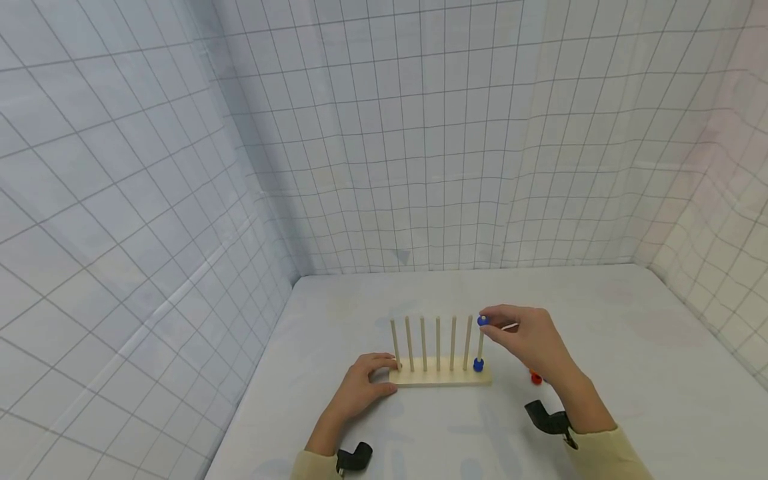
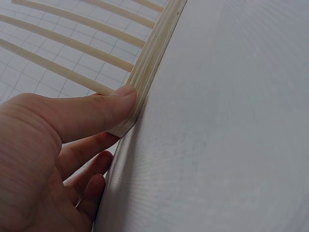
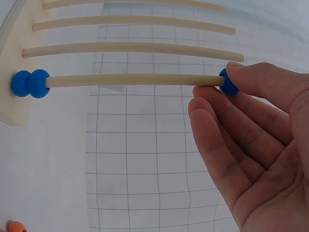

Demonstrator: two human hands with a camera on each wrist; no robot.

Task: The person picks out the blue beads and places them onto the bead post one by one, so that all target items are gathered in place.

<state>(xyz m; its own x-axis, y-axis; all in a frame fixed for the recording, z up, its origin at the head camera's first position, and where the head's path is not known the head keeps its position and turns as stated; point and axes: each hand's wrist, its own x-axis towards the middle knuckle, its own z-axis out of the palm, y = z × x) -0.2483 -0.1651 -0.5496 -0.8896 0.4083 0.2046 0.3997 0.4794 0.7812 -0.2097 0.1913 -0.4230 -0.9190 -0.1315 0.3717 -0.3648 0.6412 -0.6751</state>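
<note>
A pale wooden base [image 1: 441, 378] bears a row of several upright wooden rods [image 1: 438, 343]. My right hand [image 1: 528, 337] pinches a blue bead [image 3: 229, 82] between thumb and fingers, at the top end of the rightmost rod [image 3: 135, 80]; the rod's tip is inside it. Two more blue beads [image 3: 30, 83] sit stacked at the foot of that same rod. At the other end, my left hand [image 1: 360, 387] grips the base's left edge, thumb on the front side [image 2: 126, 92] and fingers behind. The other rods carry no beads.
Right of the base, partly hidden under my right forearm, lie a few red and orange beads [image 1: 536, 379]. The white table [image 1: 336, 307] is enclosed by grid-patterned sheets [image 1: 420, 167] at the back and sides.
</note>
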